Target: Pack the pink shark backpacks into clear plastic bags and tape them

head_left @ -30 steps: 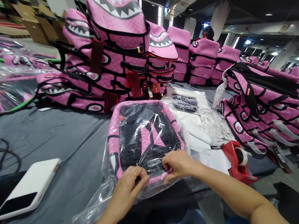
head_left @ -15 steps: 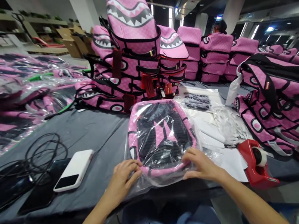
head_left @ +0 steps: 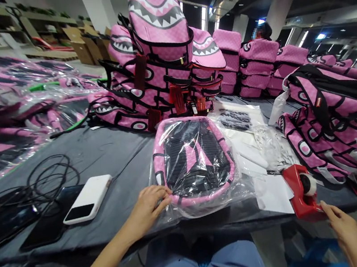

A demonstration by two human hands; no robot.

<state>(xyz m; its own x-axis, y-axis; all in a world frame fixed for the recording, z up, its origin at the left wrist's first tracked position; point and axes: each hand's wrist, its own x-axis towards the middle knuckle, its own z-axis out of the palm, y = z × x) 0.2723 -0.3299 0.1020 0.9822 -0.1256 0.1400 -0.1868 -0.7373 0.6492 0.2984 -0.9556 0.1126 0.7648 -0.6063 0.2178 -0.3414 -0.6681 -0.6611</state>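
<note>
A pink and black backpack (head_left: 197, 157) lies flat in front of me inside a clear plastic bag (head_left: 191, 212). My left hand (head_left: 153, 202) is at its lower left corner, fingers closed on the plastic. At the right, my right hand (head_left: 339, 221) reaches the front end of a red tape dispenser (head_left: 299, 198). Thumb and index finger are pinched at its cutting edge, where the tape end is; the clear tape itself is hard to make out. The tape roll (head_left: 308, 183) sits in the dispenser.
Pink backpacks are stacked behind (head_left: 162, 32) and at right (head_left: 328, 137). Wrapped bags pile up at far left (head_left: 10, 119). A white power bank (head_left: 89, 199), phones and black cables (head_left: 53, 176) lie left; white papers (head_left: 272, 193) and plastic bags (head_left: 268, 146) lie right. Someone is far behind.
My right hand has left the wrapped backpack's lower right corner and moved right to the tape dispenser. My left hand stays at the lower left corner.
</note>
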